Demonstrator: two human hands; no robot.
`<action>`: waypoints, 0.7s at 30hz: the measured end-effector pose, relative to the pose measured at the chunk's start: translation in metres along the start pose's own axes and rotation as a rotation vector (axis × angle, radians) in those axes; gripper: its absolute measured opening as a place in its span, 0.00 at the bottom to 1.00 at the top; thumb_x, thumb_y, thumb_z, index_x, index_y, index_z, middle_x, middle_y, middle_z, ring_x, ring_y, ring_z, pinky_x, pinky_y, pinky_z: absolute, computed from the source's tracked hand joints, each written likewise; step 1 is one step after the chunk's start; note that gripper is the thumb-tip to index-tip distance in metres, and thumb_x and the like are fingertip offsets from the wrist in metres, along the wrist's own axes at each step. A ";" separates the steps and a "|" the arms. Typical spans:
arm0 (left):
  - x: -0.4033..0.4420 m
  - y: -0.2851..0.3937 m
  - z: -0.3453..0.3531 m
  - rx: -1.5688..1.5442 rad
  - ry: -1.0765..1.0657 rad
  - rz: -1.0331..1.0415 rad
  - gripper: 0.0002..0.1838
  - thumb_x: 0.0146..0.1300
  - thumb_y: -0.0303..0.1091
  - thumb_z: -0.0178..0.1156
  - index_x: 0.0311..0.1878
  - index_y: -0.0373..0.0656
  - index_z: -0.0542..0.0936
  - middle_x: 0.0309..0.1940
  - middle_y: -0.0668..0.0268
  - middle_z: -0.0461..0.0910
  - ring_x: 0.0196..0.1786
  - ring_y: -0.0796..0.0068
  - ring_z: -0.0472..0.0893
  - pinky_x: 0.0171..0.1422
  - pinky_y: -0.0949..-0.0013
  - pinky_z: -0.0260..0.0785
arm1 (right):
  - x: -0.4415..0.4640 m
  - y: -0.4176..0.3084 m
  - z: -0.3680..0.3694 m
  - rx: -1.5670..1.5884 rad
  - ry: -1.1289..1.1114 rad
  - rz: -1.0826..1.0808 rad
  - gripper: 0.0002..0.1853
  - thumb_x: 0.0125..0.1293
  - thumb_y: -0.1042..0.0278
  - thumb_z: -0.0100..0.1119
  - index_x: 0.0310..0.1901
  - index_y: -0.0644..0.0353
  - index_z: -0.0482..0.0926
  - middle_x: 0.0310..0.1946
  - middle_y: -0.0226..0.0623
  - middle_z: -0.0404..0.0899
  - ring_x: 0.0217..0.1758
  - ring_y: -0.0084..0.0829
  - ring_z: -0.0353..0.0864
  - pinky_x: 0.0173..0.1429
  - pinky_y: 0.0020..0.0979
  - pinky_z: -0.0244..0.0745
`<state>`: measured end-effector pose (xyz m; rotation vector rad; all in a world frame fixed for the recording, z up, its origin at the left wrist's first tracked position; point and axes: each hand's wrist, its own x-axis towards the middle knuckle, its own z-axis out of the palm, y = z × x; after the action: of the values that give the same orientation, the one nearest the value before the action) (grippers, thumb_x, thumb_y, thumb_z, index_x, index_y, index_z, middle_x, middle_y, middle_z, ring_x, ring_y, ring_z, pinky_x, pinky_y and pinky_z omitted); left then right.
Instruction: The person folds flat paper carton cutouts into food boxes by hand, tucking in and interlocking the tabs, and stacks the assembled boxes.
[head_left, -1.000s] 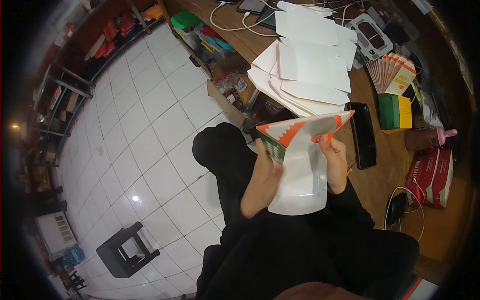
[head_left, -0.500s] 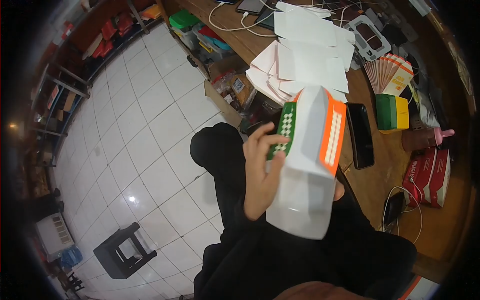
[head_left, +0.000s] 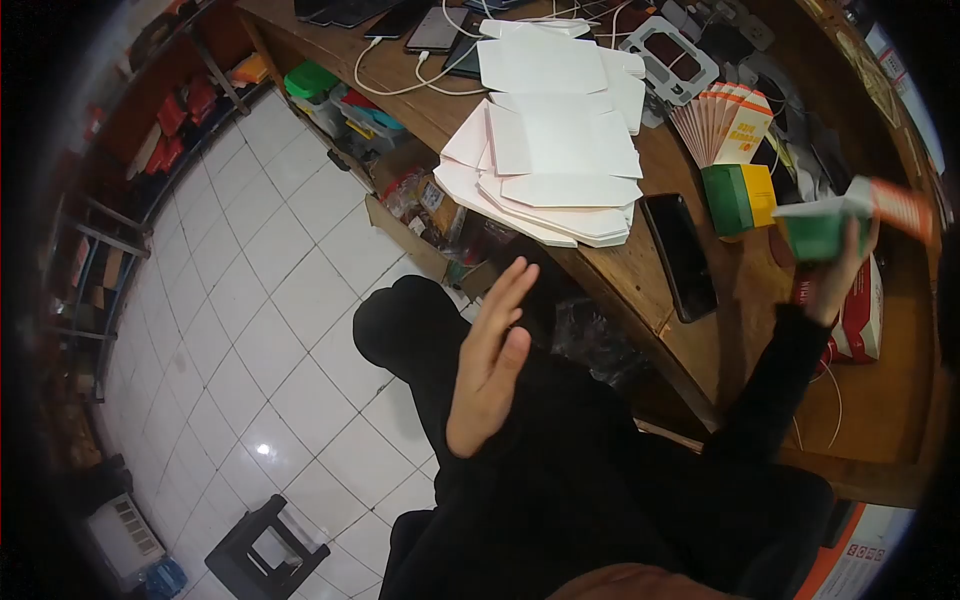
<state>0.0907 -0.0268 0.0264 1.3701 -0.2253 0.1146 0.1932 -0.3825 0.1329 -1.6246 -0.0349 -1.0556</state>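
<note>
My left hand (head_left: 490,365) is raised over my lap, fingers extended and thumb apart, holding nothing. At the right side of the desk, my right hand (head_left: 845,262) grips a green, white and orange carton (head_left: 815,232), blurred by motion. The carton is in front of a red package (head_left: 862,315) and hides part of it. A pile of flat white card blanks (head_left: 560,150) lies on the desk, and a black phone (head_left: 680,257) lies between the pile and my right arm.
A green and yellow box (head_left: 738,197) holds fanned orange and cream cards on the wooden desk (head_left: 625,275). Cables and phones lie at the back. Tubs (head_left: 312,80) and an open cardboard box stand left of the desk. A dark stool (head_left: 265,550) stands on the tiled floor.
My right hand has carried the carton from above my lap to the far right of the desk. My left hand has let go of it. The view has shifted to the right.
</note>
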 end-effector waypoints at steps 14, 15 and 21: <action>-0.007 -0.001 -0.007 0.031 0.087 -0.196 0.26 0.65 0.48 0.41 0.57 0.36 0.67 0.56 0.56 0.68 0.62 0.65 0.64 0.62 0.63 0.55 | 0.055 0.142 0.072 -1.374 -0.955 0.139 0.35 0.41 0.42 0.64 0.47 0.59 0.69 0.47 0.51 0.67 0.53 0.48 0.66 0.55 0.39 0.63; -0.006 -0.002 -0.007 0.028 0.093 -0.192 0.26 0.65 0.48 0.41 0.57 0.36 0.67 0.56 0.56 0.68 0.62 0.65 0.64 0.62 0.63 0.55 | 0.046 0.134 0.073 -1.382 -0.720 0.029 0.35 0.42 0.41 0.64 0.47 0.58 0.69 0.47 0.51 0.66 0.54 0.50 0.65 0.55 0.40 0.63; -0.013 -0.005 -0.023 -0.065 0.139 -0.142 0.20 0.66 0.39 0.45 0.55 0.35 0.69 0.52 0.61 0.71 0.55 0.75 0.67 0.60 0.73 0.54 | 0.002 0.085 0.102 -0.620 -0.754 -0.583 0.22 0.52 0.65 0.61 0.48 0.59 0.70 0.48 0.47 0.70 0.53 0.44 0.69 0.55 0.37 0.65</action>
<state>0.0818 -0.0049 0.0146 1.3036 -0.0154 0.0832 0.3009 -0.3324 0.0736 -2.6065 -0.7888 -0.8420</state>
